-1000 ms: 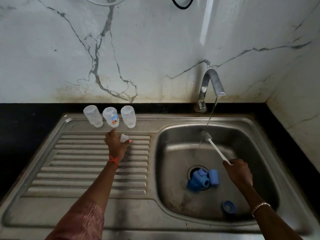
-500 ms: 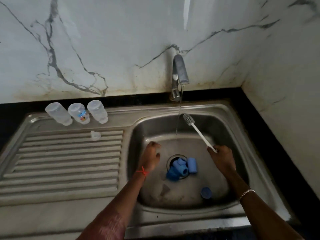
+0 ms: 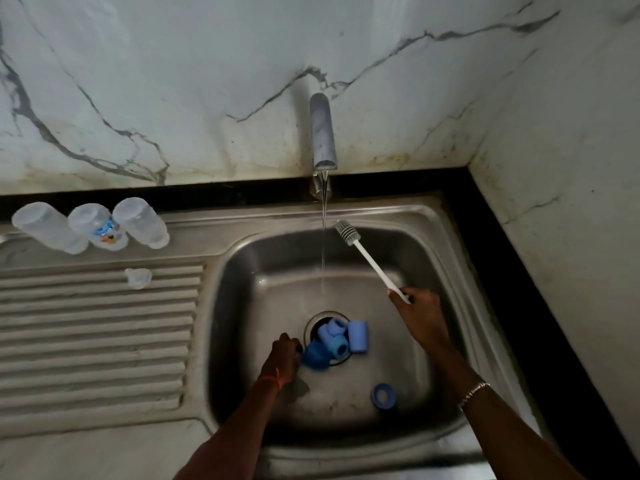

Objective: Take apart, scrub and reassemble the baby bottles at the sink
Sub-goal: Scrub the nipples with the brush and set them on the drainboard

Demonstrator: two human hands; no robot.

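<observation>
Two grips are down in the sink. The right grip is curled round the end of the white bottle brush. The brush head points up to the back edge of the basin, just beside the thin water falling from the tap. The left grip is low in the basin with its fingers bent. It is right against the dark blue piece at the left edge of the blue pile on the drain. I cannot tell if it has hold of that piece or only touches it. One more blue ring lies alone near the front right corner of the basin.

I think the taking apart is done. Three clear bottles stand upside down in a row at the back edge of the draining board, so they look washed. A small clear teat lies just in front of them. The blue parts look like what is left to scrub. Then it all must go back together.

The middle bottle has a bright picture in blue, red and orange, but no words can be read.
</observation>
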